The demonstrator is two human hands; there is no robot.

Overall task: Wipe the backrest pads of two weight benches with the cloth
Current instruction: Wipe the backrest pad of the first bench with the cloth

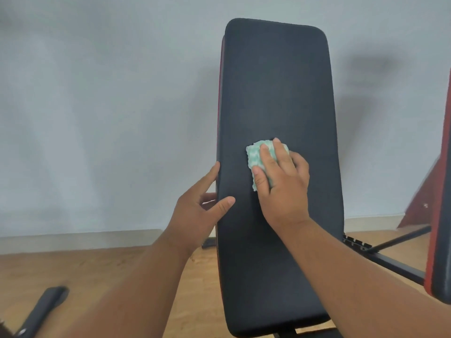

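A long black backrest pad with a red side trim stands inclined in front of me, filling the middle of the view. My right hand presses a folded green-and-white cloth flat against the pad's middle. My left hand grips the pad's left edge, thumb on the front face and fingers wrapped behind. A second bench's backrest pad, black with a red side, shows only as a strip at the right edge.
A pale wall rises behind the benches over a wooden floor. Black frame bars run between the two benches. A dark padded bar lies at the lower left.
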